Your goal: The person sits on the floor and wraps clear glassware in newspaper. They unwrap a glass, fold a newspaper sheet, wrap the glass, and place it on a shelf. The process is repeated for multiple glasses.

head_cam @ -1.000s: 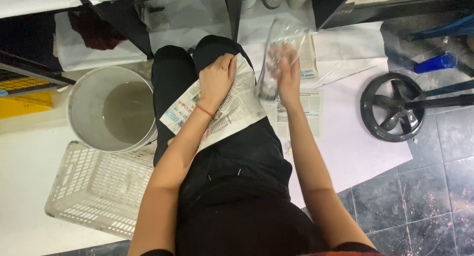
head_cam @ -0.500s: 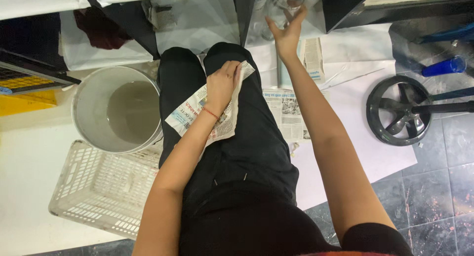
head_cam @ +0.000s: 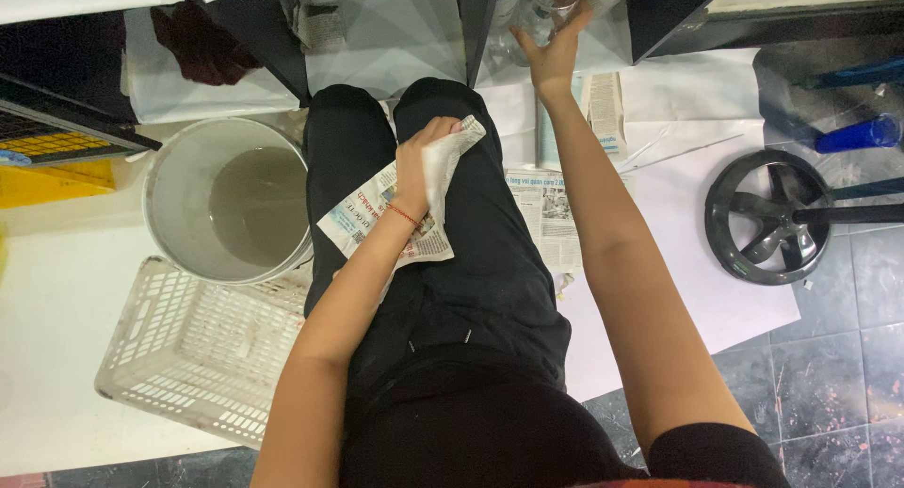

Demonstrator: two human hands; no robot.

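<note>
The left hand (head_cam: 419, 173) pinches a sheet of newspaper (head_cam: 414, 206) between thumb and curled fingers, holding it down across the person's lap, with one corner lifted toward the knees. The paper is thin, soft and light; it creases wherever it is gripped and would likely tear if pulled hard, so bunching it in the fist, as here, looks a safer hold than tugging at an edge.

The right hand (head_cam: 556, 50) is stretched well forward with fingers spread, its palm against a clear glass vessel (head_cam: 551, 3) on the low shelf ahead. Only the lower part of the glass shows at the top edge of the view, so whether the fingers wrap round it or merely rest on it cannot be told. Glass of this kind is probably rigid, smooth, rather slippery and breakable; taking it round the body with the whole hand would be steadier than by the rim.

To the left of the legs stands a grey bucket (head_cam: 179, 182) holding murky water, touching or just beside a white perforated plastic basket (head_cam: 169, 356) that lies nearer the person. More newspaper sheets (head_cam: 546, 215) lie flat on white paper on the floor right of the legs. Farther right, well apart, rests a black wheel-shaped stand (head_cam: 767, 215), with a blue bottle (head_cam: 852, 135) beyond it on dark tiles.
</note>
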